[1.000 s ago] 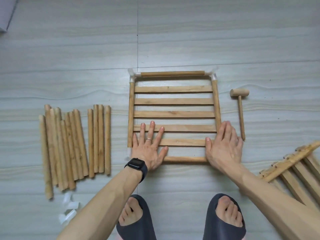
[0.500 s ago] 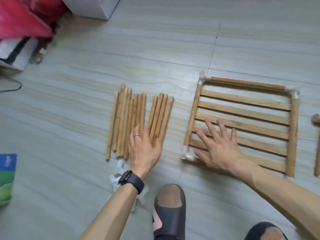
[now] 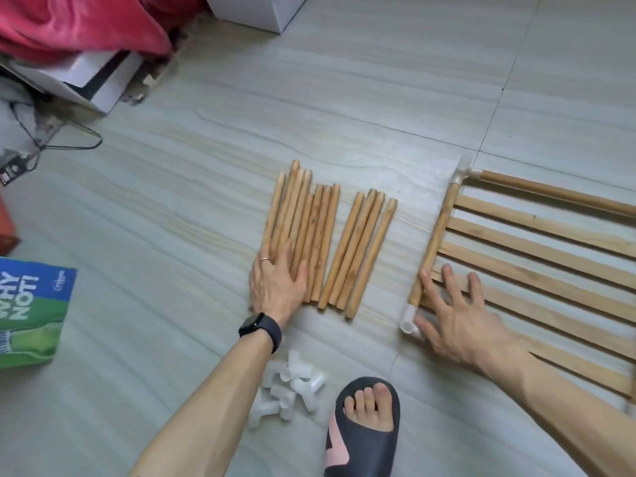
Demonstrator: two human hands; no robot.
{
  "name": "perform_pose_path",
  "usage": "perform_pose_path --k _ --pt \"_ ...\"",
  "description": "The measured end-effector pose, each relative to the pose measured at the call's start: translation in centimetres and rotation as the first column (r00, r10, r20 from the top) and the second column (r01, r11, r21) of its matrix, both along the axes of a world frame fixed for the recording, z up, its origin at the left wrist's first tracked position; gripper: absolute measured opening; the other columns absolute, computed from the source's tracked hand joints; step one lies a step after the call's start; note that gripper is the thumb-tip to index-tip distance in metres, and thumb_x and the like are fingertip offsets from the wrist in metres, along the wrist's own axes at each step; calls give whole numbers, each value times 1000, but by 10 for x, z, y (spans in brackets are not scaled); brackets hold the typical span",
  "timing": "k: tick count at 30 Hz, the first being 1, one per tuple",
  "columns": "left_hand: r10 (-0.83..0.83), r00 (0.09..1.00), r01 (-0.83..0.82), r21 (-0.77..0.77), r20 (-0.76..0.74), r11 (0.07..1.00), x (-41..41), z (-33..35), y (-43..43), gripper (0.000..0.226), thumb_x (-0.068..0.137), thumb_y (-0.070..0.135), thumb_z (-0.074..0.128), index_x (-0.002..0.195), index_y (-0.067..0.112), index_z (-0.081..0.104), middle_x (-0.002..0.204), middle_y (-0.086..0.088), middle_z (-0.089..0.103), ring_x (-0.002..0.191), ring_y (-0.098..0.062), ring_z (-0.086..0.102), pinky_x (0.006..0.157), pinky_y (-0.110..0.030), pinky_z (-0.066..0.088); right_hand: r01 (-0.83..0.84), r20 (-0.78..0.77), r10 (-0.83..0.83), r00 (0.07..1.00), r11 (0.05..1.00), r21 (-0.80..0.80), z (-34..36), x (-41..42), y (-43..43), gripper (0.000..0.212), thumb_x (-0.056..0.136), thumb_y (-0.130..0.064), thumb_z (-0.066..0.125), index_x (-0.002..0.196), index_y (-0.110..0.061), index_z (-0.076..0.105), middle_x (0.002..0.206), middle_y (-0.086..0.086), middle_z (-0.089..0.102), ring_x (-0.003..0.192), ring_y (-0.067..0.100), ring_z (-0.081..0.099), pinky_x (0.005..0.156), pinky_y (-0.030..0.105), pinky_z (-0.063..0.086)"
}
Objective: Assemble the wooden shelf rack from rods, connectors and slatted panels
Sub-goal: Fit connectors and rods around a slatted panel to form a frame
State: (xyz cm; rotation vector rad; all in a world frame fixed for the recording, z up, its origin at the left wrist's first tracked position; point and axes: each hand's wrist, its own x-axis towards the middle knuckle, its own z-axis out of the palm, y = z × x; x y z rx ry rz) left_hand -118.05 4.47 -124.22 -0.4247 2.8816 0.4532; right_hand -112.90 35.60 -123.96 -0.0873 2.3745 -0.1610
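Both hands lie flat, fingers spread, gripping nothing: left hand (image 3: 277,280) on loose rods (image 3: 327,242), right hand (image 3: 454,315) at three o'clock on the slatted panel (image 3: 537,256).

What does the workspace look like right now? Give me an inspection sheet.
Surface: pale tiled floor, grout lines visible.
Job's things: loose wooden rods in a row; heap of white plastic connectors; slatted panel framed by rods, with corner connectors.
Clutter: green printed bag, red cloth, white boxes.
Grippers: left hand flat on the near ends of the rods, no grip closed; right hand spread open on the panel's near left corner.
Cables: black cable at far left.
Surroundings: slippered foot beside the connectors.
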Motion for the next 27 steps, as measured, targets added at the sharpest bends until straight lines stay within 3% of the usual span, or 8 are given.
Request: perform_pose_path --k 2,4,8,12,18,22,25,27 --pt "-178 982 176 28 58 984 -2 -6 25 62 88 74 45 144 51 35 166 3 2 153 -34 5 114 -71 14 -16 7 16 1000 1000 17 1 0 -1 81 97 -71 17 127 -48 -55 163 -2 -34 150 43 -26 108 65 41" --pt "-233 964 231 31 129 972 -1 -14 48 72 80 85 42 144 52 33 167 9 -9 153 -34 -12 107 -80 4 -14 17 14 1000 1000 19 2 0 -1 80 97 -71 16 134 -47 -51 164 -3 -32 150 43 -24 108 66 41" --pt "-109 969 117 -21 220 993 -8 -23 75 83 89 78 39 147 18 40 168 0 -4 152 -38 -18 107 -82 5 -33 9 33 999 999 31 0 1 1 81 95 -73 15 132 -48 -52 164 -2 -32 150 43 -24 108 67 40" --pt "-90 949 109 -44 303 993 -20 -18 85 79 91 67 48 145 10 43 168 -3 -3 151 -42 -15 111 -77 9 -50 -6 50 999 998 45 1 1 0 80 95 -72 15 129 -48 -54 164 -1 -33 150 44 -24 110 66 38" --pt "-166 965 189 -100 205 977 -21 -14 79 59 102 56 32 129 11 60 167 -4 6 153 -36 -2 120 -60 11 -54 -1 54 999 998 38 4 1 0 79 98 -70 18 137 -46 -46 164 -1 -32 151 44 -23 113 66 34" --pt "-164 985 167 -81 47 983 -22 -10 73 46 103 49 41 112 12 65 163 -12 19 151 -31 13 120 -55 19 -53 -10 54 999 998 20 5 1 2 80 98 -70 19 136 -45 -47 165 0 -30 151 45 -22 116 62 33" --pt "-107 990 114 82 -91 990 -27 2 79 39 102 48 46 102 11 61 151 -11 34 135 -31 37 102 -45 40 -60 4 60 998 998 -4 4 -1 7 86 95 -73 24 139 -46 -44 167 0 -26 152 44 -19 120 59 28" --pt "-71 992 99 314 -101 944 -32 13 89 37 102 51 45 103 16 56 123 -8 54 106 -28 54 80 -36 44 -13 9 14 1000 999 -50 6 -5 10 87 94 -75 30 153 -45 -26 169 1 -17 154 41 -12 123 56 23"
